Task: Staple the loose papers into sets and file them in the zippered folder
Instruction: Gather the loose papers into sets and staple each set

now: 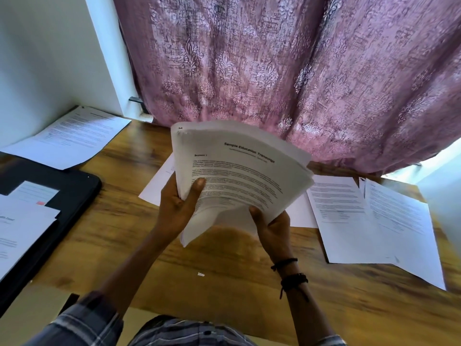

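Note:
A thick set of printed papers [239,171], fastened at its top left corner, is held up above the wooden table [119,240]. My left hand [178,204] grips its lower left edge with the thumb on the top page. My right hand [273,229] holds the lower right corner, and the pages fan out there. The black zippered folder [72,193] lies open at the left with papers [22,228] inside it. No stapler is in view.
More printed sheets lie on the table: one set [72,136] at the far left, one sheet [159,183] under the held set, two [374,221] at the right. A small white scrap [200,274] lies near the front. A purple curtain [287,71] hangs behind.

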{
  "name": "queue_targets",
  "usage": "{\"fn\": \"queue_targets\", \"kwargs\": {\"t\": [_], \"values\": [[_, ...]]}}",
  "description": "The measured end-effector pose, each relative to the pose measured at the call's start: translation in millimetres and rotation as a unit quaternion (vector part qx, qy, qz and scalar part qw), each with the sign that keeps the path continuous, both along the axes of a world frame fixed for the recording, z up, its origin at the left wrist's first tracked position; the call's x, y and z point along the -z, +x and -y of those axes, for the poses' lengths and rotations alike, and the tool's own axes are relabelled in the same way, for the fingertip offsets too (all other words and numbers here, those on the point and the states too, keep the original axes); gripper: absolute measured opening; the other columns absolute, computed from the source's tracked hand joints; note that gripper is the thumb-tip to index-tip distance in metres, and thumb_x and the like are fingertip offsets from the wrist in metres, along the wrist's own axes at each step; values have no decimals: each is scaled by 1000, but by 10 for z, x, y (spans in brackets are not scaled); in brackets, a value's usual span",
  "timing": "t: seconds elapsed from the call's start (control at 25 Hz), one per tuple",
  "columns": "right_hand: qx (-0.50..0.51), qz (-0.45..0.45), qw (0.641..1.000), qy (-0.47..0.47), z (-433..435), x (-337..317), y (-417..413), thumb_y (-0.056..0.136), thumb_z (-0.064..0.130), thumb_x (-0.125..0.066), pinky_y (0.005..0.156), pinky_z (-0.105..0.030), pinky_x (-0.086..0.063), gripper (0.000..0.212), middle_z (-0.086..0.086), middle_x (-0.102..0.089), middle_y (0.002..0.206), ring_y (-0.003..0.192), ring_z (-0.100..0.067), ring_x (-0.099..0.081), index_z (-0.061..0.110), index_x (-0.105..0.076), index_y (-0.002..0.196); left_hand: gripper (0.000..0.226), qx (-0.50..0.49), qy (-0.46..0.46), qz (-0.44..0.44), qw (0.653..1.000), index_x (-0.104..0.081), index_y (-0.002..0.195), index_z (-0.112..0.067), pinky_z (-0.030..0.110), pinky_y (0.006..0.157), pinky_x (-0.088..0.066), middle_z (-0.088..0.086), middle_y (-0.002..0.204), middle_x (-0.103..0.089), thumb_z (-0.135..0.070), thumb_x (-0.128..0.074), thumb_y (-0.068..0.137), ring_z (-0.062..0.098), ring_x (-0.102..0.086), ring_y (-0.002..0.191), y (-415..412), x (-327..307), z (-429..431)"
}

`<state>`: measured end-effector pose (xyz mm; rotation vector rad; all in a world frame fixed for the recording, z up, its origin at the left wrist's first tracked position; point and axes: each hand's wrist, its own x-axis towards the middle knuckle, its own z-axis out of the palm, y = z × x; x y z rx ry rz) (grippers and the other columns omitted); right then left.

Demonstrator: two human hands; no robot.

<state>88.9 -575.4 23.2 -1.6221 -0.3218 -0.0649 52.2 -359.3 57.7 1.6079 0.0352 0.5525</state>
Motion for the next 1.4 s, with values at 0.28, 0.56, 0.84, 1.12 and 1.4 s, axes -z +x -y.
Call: {"fn": "queue_targets", "kwargs": {"t": [0.28,0.56,0.84,1.12,1.4], "values": [[-19,-71,995,-64,136,143,-10,80,30,-73,81,-40,-60,33,3,-69,113,107,-20,-68,29,-61,111,43,38,-24,-108,993,-66,110,-27,29,78,-60,-20,102,-73,-56,-69,78,9,-70,97,-85,168,-22],[-14,-320,910,264,72,25,-275,75,20,-80,95,-57,-51,55,-16,-64,125,113,-35,-63,10,-57,123,10,-78,-304,-142,939,-69,96,-17,36,67,-61,-2,88,-76,-22,-70,88,17,-74,82,-71,-40,255],[9,-154,986,65,353,-290,-268,78,25,-78,84,-46,-58,42,-5,-70,111,106,-28,-67,22,-59,115,48,84,-395,-60,913,-51,136,-10,51,90,-55,17,127,-62,-31,-58,93,34,-62,114,-197,-43,148],[-69,-151,986,-2,898,-236,-87,81,17,-76,84,-53,-56,49,-10,-66,118,112,-34,-63,15,-54,125,46,198,-214,-243,925,-56,129,-4,48,74,-61,17,117,-68,-29,-65,92,34,-70,96,-193,-106,-550],[-20,-87,995,-49,641,-154,-142,74,48,-76,74,-33,-61,33,4,-72,98,101,-19,-69,41,-63,104,48,56,-53,-171,982,-69,103,-22,49,73,-61,-3,102,-75,-56,-75,69,25,-74,87,-430,163,-235]]}}
